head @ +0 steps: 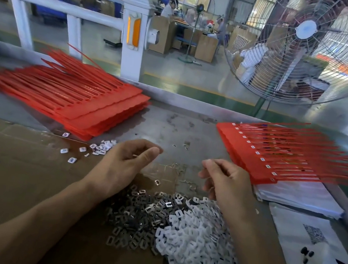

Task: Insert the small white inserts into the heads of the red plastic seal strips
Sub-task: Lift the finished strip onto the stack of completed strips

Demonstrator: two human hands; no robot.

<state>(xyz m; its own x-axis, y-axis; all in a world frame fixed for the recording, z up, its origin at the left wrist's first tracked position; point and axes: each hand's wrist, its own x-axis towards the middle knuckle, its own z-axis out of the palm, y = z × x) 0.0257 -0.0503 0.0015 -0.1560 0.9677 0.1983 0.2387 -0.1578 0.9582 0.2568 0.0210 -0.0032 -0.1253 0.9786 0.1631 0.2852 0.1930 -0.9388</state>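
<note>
Nearest, a heap of white inserts [194, 243] lies beside metal clips [133, 214] on cardboard. Both hands hover above, fingers curled; the left hand [123, 162] seems to pinch something tiny, the right hand [226, 182] unclear. Likely picking stock; next, carry an insert to the far-right red seal strips [262, 154].

Factory floor: big standing fan [304, 38], green painted floor [199, 77], cardboard boxes [206, 46], seated workers [168, 9] at benches.
</note>
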